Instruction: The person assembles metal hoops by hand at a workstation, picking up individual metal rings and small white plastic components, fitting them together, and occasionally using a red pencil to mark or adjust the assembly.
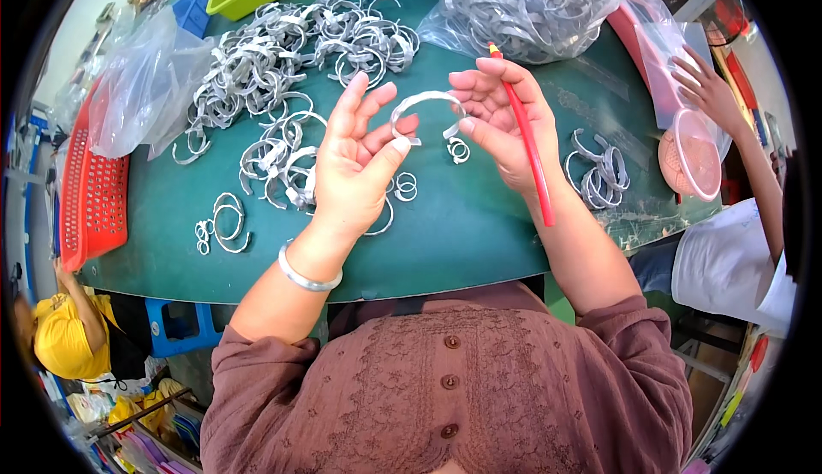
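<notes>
An open silver-grey cuff bangle (425, 96) is held up between my hands, its gap toward me. My left hand (353, 161) has thumb and fingers at the bangle's left end. At its right end are the thumb and fingertips of my right hand (512, 123). A long red pencil (532, 157) with a yellow tip is tucked in my right hand, lying along the wrist. Just below the bangle, small rings (458, 151) lie on the green table (462, 234). More small rings (406, 187) and a partly hidden bangle sit beside my left hand.
Heaped grey bangles (257, 67) cover the far left. A clear bag of bangles (531, 3) stands at the back. Bangles (597, 170) lie right, near a pink basket (692, 157). A red basket (90, 187) stands left. Other people are at both sides.
</notes>
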`<state>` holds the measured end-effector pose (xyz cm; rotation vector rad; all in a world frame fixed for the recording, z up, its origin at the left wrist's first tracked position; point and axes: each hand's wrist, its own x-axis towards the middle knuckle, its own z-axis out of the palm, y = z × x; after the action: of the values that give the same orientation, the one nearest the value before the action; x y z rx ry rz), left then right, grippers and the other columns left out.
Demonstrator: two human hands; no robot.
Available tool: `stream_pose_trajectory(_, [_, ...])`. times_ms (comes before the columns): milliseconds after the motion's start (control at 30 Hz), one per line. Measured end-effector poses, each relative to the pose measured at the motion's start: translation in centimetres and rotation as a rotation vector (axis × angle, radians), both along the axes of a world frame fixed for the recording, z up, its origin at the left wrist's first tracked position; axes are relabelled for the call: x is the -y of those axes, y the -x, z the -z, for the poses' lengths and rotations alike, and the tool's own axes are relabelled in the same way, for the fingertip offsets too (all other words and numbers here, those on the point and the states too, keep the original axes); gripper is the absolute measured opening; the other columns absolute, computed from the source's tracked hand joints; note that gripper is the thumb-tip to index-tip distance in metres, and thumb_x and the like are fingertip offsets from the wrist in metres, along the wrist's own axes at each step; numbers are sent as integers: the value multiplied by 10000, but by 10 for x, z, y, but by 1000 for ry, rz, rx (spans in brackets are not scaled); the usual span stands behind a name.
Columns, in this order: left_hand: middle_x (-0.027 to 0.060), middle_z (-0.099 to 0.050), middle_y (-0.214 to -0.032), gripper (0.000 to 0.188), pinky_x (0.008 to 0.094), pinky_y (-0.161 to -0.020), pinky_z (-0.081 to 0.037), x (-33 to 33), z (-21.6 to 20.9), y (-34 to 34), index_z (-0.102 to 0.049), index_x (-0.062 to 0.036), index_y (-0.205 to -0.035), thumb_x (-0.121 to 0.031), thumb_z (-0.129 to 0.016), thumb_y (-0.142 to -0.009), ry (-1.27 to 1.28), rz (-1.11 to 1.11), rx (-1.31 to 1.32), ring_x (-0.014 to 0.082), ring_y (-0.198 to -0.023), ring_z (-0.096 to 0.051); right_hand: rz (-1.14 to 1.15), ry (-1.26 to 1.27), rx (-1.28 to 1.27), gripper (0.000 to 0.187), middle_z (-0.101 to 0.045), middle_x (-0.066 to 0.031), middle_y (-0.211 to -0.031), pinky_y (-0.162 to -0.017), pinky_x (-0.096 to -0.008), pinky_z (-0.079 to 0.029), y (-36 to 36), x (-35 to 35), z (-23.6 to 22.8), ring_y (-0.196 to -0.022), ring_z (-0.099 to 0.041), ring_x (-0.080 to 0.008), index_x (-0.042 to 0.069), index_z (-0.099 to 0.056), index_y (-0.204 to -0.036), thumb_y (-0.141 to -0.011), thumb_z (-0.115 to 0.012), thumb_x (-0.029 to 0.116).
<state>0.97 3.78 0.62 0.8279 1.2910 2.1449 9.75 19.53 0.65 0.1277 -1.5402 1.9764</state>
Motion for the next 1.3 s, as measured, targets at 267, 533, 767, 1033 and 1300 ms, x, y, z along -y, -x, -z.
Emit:
stream_pose_trajectory(267, [150,-491,-1126,635,250,-839,-440,1,6,0,-204,-64,-1334,149,-433,-780,-14,-136,-332,211,-1049,-522,-6,-180,-40,534,-498,-126,-1119,-882,-329,-422,-4,6,1,-1033,-506,-199,43,-381,-1210,-726,-500,-148])
stream_pose_trajectory(533, [143,-473,-1129,647,305,-898,-407,2,5,0,-178,-45,-1340,156,-418,-774,-8,-71,-220,229,-1049,-509,223,-585,38,294,-585,-73,-861,-704,-279,-464,-9,8,-8,-773,-570,-169,46,-576,-960,-691,-647,-51])
stream_pose_trajectory(767, [138,-469,-1125,607,323,-903,-411,3,3,-3,-260,-13,-1304,80,-525,-767,-4,-28,-230,214,-1036,-503,518,-1017,-153,264,-567,-69,-736,-580,-257,-430,-24,-20,-90,-626,-530,-188,50,-598,-890,-649,-678,-25])
stream_pose_trajectory(1033, [129,-489,-1093,423,302,-869,-438,5,12,1,-419,35,-1194,48,-524,-784,86,-81,-267,197,-998,-520,1122,-973,-364,199,-563,-45,-776,-675,-250,-439,6,-116,-253,-713,-536,-132,15,-554,-910,-720,-613,15])
stream_pose_trajectory(1300, [127,-496,-1070,398,273,-823,-458,0,15,6,-443,36,-1174,42,-528,-785,111,-74,-289,187,-966,-535,950,-1286,-85,164,-569,-59,-699,-605,-252,-444,47,-155,-277,-648,-537,-113,6,-559,-887,-743,-613,65])
